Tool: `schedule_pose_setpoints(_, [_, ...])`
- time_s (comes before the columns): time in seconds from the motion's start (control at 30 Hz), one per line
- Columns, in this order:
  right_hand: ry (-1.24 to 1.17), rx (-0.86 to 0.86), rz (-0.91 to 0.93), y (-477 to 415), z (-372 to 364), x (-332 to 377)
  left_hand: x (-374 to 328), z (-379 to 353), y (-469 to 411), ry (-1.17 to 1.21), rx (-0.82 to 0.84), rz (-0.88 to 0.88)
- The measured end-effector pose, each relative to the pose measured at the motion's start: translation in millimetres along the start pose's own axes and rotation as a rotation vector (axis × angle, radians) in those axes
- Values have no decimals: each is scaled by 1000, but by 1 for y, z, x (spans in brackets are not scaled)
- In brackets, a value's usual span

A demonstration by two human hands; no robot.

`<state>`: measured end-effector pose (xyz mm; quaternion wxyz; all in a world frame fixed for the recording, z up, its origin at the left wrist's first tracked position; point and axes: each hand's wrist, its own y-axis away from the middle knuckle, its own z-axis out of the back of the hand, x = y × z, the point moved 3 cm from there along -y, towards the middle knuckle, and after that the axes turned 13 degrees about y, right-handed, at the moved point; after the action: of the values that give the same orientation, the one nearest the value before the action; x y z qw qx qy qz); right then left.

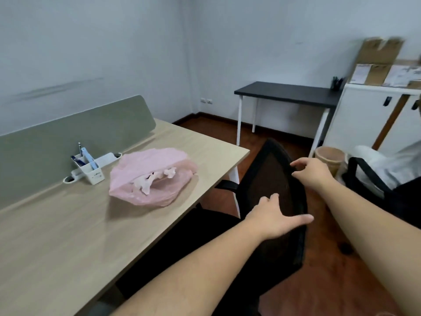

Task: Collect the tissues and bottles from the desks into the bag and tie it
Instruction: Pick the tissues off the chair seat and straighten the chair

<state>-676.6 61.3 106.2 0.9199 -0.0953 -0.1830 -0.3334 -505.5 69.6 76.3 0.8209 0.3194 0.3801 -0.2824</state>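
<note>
On the pale desk (68,236), just beside a white pen holder (92,171), the pink bag (157,176) lies slumped with its mouth gaping toward the person and crumpled tissues (145,182) showing inside. Both hands are away from it on the black chair (268,169): the left hand (273,218) rests flat on the backrest with fingers spread, and the right hand (313,172) curls over its top edge. The thin film looks light, limp and slippery, so gathering the loose rim at the mouth seems the surest hold for lifting and tying.
</note>
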Motion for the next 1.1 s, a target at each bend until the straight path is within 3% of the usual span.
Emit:
schedule_pose_setpoints(0.07, [-69,31,-18,10,-7,-15,-5,-28,6,-55,94,52])
schedule_pose_setpoints(0.17, [-103,37,-6,18,-13,-21,-6,-43,4,-115,101,72])
schedule_pose_setpoints(0.47, [-144,46,-90,20,-32,4,11,-6,33,-171,145,114])
schedule_pose_setpoints(0.63, [-184,78,-147,21,-55,31,38,25,47,-135,-17,109])
schedule_pose_setpoints(0.73, [-194,111,-151,20,-65,49,57,46,52,-233,-165,86])
schedule_pose_setpoints(1.1, [-212,119,-165,-7,-90,102,98,115,27,-374,-399,-16])
